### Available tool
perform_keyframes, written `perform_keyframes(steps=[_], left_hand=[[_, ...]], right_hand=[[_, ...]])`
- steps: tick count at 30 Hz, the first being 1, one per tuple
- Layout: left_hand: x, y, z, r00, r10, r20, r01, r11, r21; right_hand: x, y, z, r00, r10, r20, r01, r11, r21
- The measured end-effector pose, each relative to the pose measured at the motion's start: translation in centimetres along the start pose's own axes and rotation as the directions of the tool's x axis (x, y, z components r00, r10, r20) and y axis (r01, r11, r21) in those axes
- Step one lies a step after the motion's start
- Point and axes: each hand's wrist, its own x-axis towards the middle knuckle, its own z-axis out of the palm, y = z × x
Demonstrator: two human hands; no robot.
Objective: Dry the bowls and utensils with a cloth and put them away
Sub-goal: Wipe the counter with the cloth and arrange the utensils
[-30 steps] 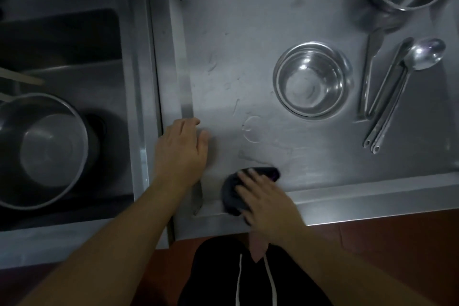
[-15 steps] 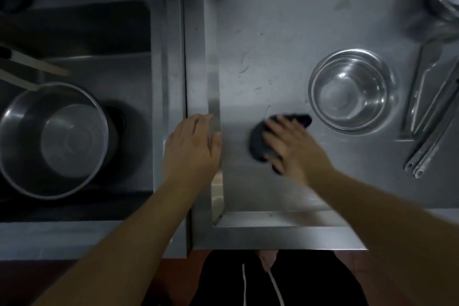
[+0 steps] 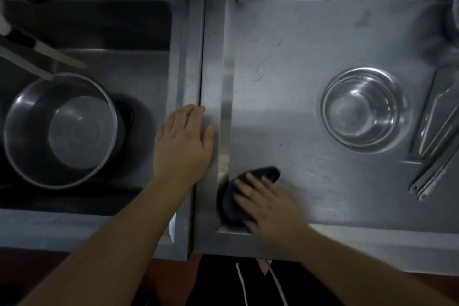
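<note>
A dark cloth [image 3: 236, 199] lies bunched in the near left corner of the steel drainboard [image 3: 298, 57]. My right hand [image 3: 265, 202] presses flat on the cloth with its fingers straight. My left hand [image 3: 185, 141] rests flat on the raised rim between the sink and the drainboard. A small steel bowl [image 3: 360, 108] stands upright on the drainboard to the right, apart from both hands. Several steel utensils [image 3: 437, 136] lie side by side at the right edge, partly cut off by the frame.
The sink [image 3: 99, 32] on the left holds a large steel pot [image 3: 60, 129] and two long handles [image 3: 42, 53] leaning in from the far left. Another steel vessel [image 3: 455, 15] shows at the far right edge. The counter's front edge runs just below my hands.
My right hand has slid the cloth back toward me into the near left corner of the drainboard. My left hand stays on the rim. The view has shifted left.
</note>
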Motion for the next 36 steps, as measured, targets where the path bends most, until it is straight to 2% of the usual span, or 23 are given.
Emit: perform_keyframes(steps=[3,5,10,14,17,19,23,25,27,28,30,32,34,36], left_hand=[[0.2,0.3,0.6,1.000,-0.001,0.008,0.000,1.000,0.020],[0.5,0.6,1.0,1.000,-0.010,0.002,0.010,1.000,0.030],[1.2,1.8,1.7,0.999,-0.050,-0.012,0.050,0.998,0.045],[2.4,3.3,2.1,0.997,-0.070,-0.013,0.071,0.997,0.037],[3.8,4.7,2.3,0.997,-0.077,-0.022,0.077,0.997,0.015],[4.9,5.5,2.2,0.995,-0.086,-0.054,0.086,0.996,-0.004],[7.1,7.3,2.3,0.993,-0.062,-0.097,0.061,0.998,-0.011],[7.8,8.4,2.5,0.995,-0.048,-0.082,0.048,0.999,-0.009],[8.1,9.4,2.8,0.998,-0.031,-0.062,0.030,1.000,-0.004],[8.3,9.9,2.8,0.999,-0.022,-0.047,0.022,1.000,0.003],[8.6,10.8,2.9,1.000,-0.012,-0.013,0.012,1.000,0.010],[9.0,11.5,3.0,1.000,-0.004,0.010,0.004,1.000,0.013],[9.3,12.1,3.1,1.000,-0.005,0.022,0.005,1.000,0.006],[9.4,12.5,3.1,0.999,-0.005,0.031,0.005,1.000,0.000]], right_hand=[[0.9,0.4,0.1,0.998,-0.061,0.036,0.062,0.998,-0.033],[3.7,2.6,-1.3,0.999,-0.043,0.014,0.044,0.997,-0.056],[14.8,10.7,-7.5,0.967,0.198,-0.158,-0.195,0.980,0.033],[24.1,17.2,-12.8,0.909,0.358,-0.212,-0.354,0.933,0.057],[26.6,18.6,-14.2,0.881,0.422,-0.214,-0.415,0.906,0.080],[24.8,17.0,-13.9,0.900,0.381,-0.211,-0.375,0.924,0.072],[15.0,13.3,-10.3,0.994,0.038,-0.105,-0.040,0.999,-0.014],[10.8,13.6,-9.1,0.992,-0.130,-0.008,0.129,0.989,-0.072],[9.7,15.7,-9.4,0.985,-0.169,0.033,0.171,0.980,-0.099],[10.0,17.1,-10.0,0.992,-0.125,0.009,0.126,0.987,-0.101],[11.2,20.6,-11.6,0.990,0.061,-0.131,-0.069,0.996,-0.059],[11.7,24.9,-13.2,0.917,0.277,-0.287,-0.286,0.958,0.013],[11.5,28.9,-14.7,0.803,0.472,-0.364,-0.491,0.870,0.046],[11.6,31.5,-15.6,0.586,0.690,-0.424,-0.712,0.689,0.137]])
